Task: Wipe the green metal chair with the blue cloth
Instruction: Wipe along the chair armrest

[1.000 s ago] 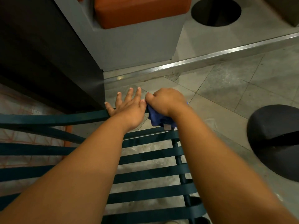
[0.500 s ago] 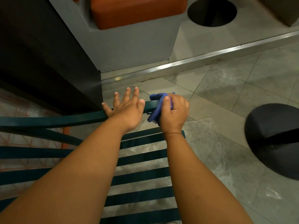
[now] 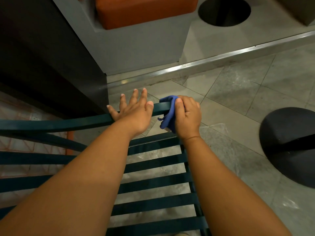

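Observation:
The green metal chair [image 3: 153, 183] lies below me, its dark green slats running left to right over the tiled floor. Its top rail [image 3: 51, 124] crosses the middle of the view. My left hand [image 3: 134, 111] rests flat on that rail with fingers straight and spread. Just to its right, my right hand [image 3: 186, 115] grips the blue cloth [image 3: 167, 113], which is wrapped over the right end of the rail; the thumb presses the cloth against the metal. Part of the cloth hangs below the rail.
A dark wall panel [image 3: 42, 57] rises at the left. A grey block with an orange cushion [image 3: 139, 11] stands behind a metal floor strip [image 3: 221, 58]. A round black base [image 3: 289, 147] sits on the floor at the right, another round dark shape [image 3: 224, 11] farther back.
My right hand turned from a fist over the bunched cloth to gripping the cloth around the rail's right end, sliding slightly outward. My left hand stayed flat on the rail.

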`<state>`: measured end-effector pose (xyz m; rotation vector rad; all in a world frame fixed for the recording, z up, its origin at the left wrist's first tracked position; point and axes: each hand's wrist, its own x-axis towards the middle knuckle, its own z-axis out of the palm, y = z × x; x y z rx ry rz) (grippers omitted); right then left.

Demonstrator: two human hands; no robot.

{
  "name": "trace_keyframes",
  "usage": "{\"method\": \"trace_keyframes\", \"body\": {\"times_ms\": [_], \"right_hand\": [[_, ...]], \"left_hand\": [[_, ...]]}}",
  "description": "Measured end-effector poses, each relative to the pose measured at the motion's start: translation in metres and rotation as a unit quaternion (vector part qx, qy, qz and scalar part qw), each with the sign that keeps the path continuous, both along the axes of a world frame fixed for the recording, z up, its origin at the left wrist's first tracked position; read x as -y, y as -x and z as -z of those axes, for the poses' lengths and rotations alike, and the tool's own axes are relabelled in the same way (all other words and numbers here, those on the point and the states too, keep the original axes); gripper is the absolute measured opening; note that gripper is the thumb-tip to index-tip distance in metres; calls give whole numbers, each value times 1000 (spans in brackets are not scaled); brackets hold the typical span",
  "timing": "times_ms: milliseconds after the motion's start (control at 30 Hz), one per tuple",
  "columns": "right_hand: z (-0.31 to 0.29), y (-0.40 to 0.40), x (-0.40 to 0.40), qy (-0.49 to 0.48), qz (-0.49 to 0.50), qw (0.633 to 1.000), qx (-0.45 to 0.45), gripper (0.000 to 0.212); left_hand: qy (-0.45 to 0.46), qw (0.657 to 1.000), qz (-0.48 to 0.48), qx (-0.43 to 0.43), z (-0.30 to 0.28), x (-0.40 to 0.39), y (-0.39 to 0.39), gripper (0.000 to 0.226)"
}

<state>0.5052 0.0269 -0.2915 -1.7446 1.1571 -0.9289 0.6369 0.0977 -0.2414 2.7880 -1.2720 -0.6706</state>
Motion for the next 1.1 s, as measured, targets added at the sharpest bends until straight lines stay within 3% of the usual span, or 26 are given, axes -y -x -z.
{"method": "trace_keyframes", "body": {"times_ms": [67,167,267,367,433,500,567,600,667,733,767,800,867,967,1033,1100], "right_hand": [[-4,-7,1,-56,48,997,3,32],[-19,-22,-6,-72,108,989,-71,29],[-20,-25,-27,92,38,986,-134,28],[-9,-14,-23,191,-43,975,-103,30],[3,-6,-12,132,-31,989,-58,29],[12,1,-2,-89,26,993,67,30],[16,11,6,-331,76,923,181,35],[16,14,7,-382,88,900,189,35],[11,9,2,-356,89,917,156,35],[4,-3,-12,-177,64,981,48,38],[1,-9,-21,-80,43,996,-5,39],[-2,-12,-29,-9,21,999,-42,39],[-2,-9,-36,43,-24,997,-52,35],[14,15,-33,-5,-53,999,5,53],[17,29,-22,-146,-2,983,113,46],[22,42,-9,-312,73,930,179,33]], "left_hand": [[-1,1000,-2,0,-1,0,1,51],[-4,1000,0,-4,-4,-1,2,51],[-7,1000,-3,-4,-6,-2,4,50],[-7,1000,-2,-3,-5,-2,5,50],[-5,1000,1,-7,-5,-2,3,50],[-5,1000,6,-5,-5,-3,2,51],[-6,1000,8,0,-4,-3,2,51],[-7,1000,7,1,-4,-3,2,51],[-9,1000,6,2,-4,-2,1,51],[-11,1000,3,-2,-5,-1,2,51],[-15,1000,-1,-5,-5,0,2,51],[-23,1000,-6,-7,-6,1,3,51],[-42,999,-18,-4,-9,1,5,51],[-30,997,9,66,-12,9,9,53],[-7,992,55,110,-14,19,16,56],[4,992,94,85,-15,32,27,56]]}}
